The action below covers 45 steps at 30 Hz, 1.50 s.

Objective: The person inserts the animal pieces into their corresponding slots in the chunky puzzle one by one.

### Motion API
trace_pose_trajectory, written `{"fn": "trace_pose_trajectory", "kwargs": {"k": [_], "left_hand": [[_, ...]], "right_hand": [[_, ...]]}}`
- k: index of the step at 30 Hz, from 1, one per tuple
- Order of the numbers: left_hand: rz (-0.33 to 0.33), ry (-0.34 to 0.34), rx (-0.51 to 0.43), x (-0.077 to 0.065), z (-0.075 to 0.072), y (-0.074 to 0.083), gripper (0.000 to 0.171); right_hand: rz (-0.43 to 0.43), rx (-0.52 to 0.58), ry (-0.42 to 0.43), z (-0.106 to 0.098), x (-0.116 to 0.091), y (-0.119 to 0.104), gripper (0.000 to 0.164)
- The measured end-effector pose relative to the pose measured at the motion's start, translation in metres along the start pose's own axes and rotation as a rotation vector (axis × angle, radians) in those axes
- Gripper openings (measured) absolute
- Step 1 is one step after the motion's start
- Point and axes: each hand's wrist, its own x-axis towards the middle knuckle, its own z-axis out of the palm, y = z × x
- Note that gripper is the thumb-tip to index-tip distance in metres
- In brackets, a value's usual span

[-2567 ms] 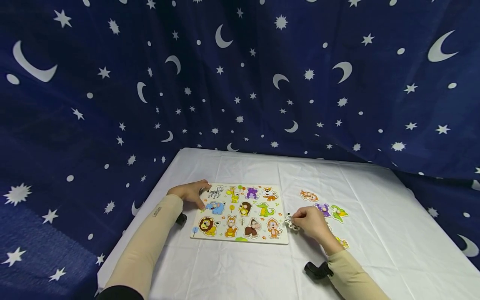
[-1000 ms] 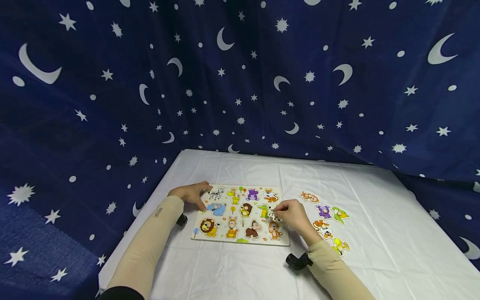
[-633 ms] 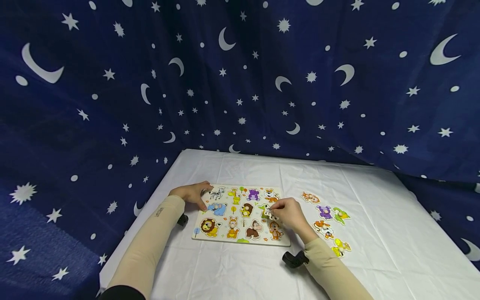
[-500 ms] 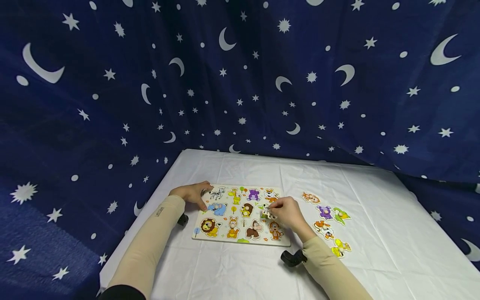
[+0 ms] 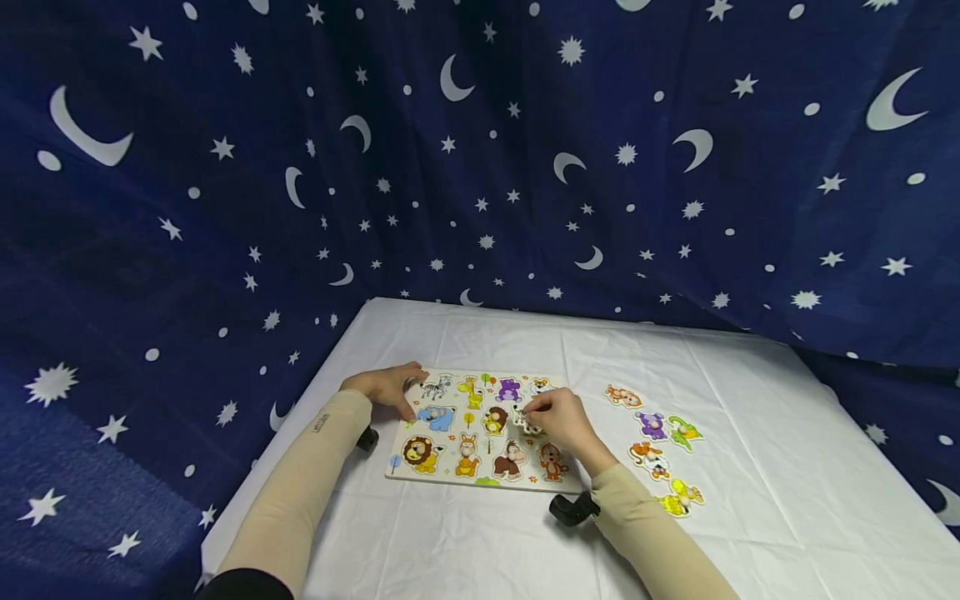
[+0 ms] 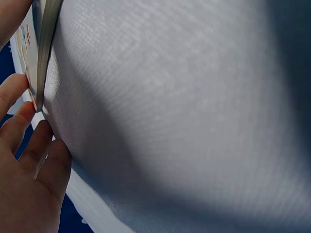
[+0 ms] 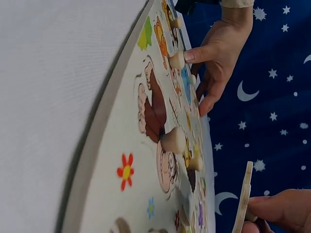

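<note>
A wooden animal puzzle board lies on the white cloth. My left hand rests at its left edge, thumb and fingers spread beside the zebra and elephant pictures; in the left wrist view fingertips touch near a corner. Between thumb and fingertips, my right hand pinches a black-and-white zebra puzzle piece over the board's crocodile picture, which it mostly covers. Seen edge-on in the right wrist view, that zebra piece is raised above the board, its knob partly hidden by the fingers.
Right of the board lie several loose pieces: an orange one, a purple hippo, a green crocodile, a tiger and a giraffe. Knobs such as the gorilla's stick up from the board. A starry curtain hangs behind.
The right hand has carried the zebra piece leftward, from beside the board's right edge to over the crocodile picture. The left hand has stayed at the board's left edge.
</note>
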Motion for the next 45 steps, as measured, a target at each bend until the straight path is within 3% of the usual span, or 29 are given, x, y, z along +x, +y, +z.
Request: {"fn": "trace_pose_trajectory", "kwargs": {"k": [23,34,45], "left_hand": [[0.018,-0.009,-0.05,0.0,-0.001,-0.001,0.1],[0.028,-0.006,-0.045,0.001,0.0,0.001,0.098],[0.045,-0.001,-0.032,0.0,0.0,0.0,0.097]], "right_hand": [[-0.065,0.004,-0.045,0.023,0.017,-0.016,0.004],[-0.053,-0.004,-0.082,0.032,0.027,-0.026,0.005],[-0.101,0.01,-0.107,0.041,0.037,-0.035,0.007]]}}
